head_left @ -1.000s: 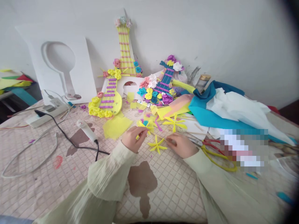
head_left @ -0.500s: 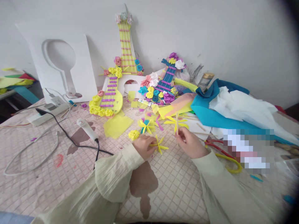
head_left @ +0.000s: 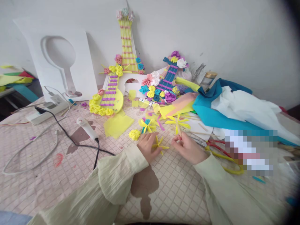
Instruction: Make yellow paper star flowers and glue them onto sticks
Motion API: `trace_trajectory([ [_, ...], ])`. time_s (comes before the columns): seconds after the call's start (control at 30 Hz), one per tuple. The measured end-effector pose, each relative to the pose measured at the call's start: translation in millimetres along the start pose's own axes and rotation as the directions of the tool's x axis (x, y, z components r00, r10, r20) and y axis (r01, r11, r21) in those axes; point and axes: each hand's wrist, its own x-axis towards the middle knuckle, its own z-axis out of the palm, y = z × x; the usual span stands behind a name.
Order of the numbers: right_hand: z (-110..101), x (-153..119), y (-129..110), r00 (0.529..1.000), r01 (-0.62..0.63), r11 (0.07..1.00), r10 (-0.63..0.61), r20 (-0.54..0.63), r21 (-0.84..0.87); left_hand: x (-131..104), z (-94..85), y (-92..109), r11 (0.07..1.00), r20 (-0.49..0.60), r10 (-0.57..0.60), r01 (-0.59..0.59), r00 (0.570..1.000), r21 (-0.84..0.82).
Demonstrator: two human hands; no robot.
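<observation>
On my head-camera feed, the left hand (head_left: 148, 147) reaches in low over the table (head_left: 178, 193), its thumb and forefinger parted around the near side of a yellow paper flower (head_left: 159, 145). The flower lies on the tabletop between my two hands, right against the left one and a little apart from the right, with its narrow petals spread out like a star. I can't tell from here whether those fingers pinch a petal or merely rest beside it.

My right hand (head_left: 188, 148) is closed, its fingertips pinching a short pale stick (head_left: 179, 129) that stands roughly upright above them. Just behind the stick I see a second flower (head_left: 184, 125) of the same yellow, partly hidden by it. A third flower (head_left: 147, 125) lies beyond the left fingers, near a scrap of teal paper, and a crumpled yellow rose (head_left: 134, 134) sits just to the left of it.

Further left I have a yellow sheet (head_left: 118, 125) and a white glue gun (head_left: 87, 128) with a black cord. To the right of the right hand lies a red-handled tool (head_left: 219, 146). Behind everything, three toy guitars (head_left: 112, 90) trimmed with paper blooms stand near the wall, with teal cloth (head_left: 206, 115) and a bundle of white material (head_left: 241, 106) heaped to the right.
</observation>
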Motion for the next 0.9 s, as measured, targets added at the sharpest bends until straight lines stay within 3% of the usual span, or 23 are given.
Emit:
trace_trajectory([
  [0.13,9,0,7,0.993,0.056,0.998,-0.054,0.106,-0.021,-1,0.1,0,0.999,0.072,-0.011,0.015,0.997,-0.046],
  [0.33,17,1,8,0.977,0.051,0.973,-0.096,0.19,0.227,1,-3.1,2,0.945,0.118,-0.168,0.194,0.979,-0.262],
  [0.5,4,-2,-7,0.986,-0.004,0.885,-0.074,0.151,0.465,3,-4.4,7,0.812,0.129,-0.286,0.312,0.949,-0.493],
  [0.7,1,-5,-11,0.986,0.011,0.753,-0.116,0.117,0.658,6,-13.1,18,0.616,0.121,-0.344,0.321,0.931,-0.72],
  [0.8,3,-5,-11,0.99,0.017,0.736,-0.105,0.09,0.677,6,-14.3,20,0.596,0.087,-0.34,0.286,0.936,-0.75],
  [0.9,6,-5,-11,0.992,0.049,0.701,-0.115,0.045,0.711,6,-14.0,21,0.637,0.089,-0.304,0.272,0.948,-0.721],
])
